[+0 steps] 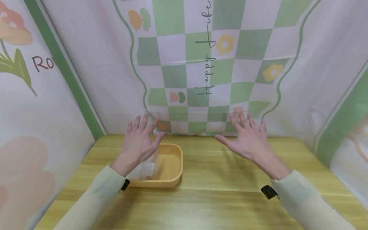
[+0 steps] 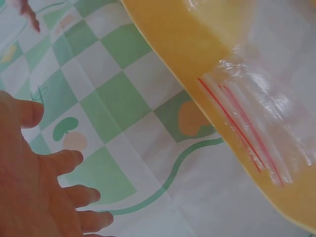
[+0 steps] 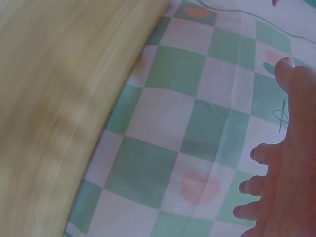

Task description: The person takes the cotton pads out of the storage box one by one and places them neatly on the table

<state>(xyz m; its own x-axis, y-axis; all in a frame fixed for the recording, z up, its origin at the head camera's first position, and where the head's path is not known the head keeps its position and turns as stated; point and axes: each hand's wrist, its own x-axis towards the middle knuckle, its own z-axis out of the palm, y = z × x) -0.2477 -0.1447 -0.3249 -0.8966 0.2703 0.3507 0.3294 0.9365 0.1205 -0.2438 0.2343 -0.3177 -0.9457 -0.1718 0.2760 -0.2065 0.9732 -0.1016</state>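
My left hand (image 1: 140, 140) is held up over the left part of a yellow tray (image 1: 181, 159), fingers spread and holding nothing. Inside the tray lie clear plastic zip bags (image 2: 247, 128) with red seal lines, partly hidden by that hand and wrist in the head view. My right hand (image 1: 248, 140) hovers above the right side of the wooden table (image 1: 218, 204), its fingers also apart with nothing in them. In the right wrist view the right hand (image 3: 281, 187) shows at the right edge, in front of the checkered cloth (image 3: 143, 168).
A hanging cloth with green and white checks (image 1: 198, 73) closes off the table's far edge. Printed curtains (image 1: 23, 127) stand on the left and right sides. Black wrist straps (image 1: 269, 192) sit at the sleeve cuffs.
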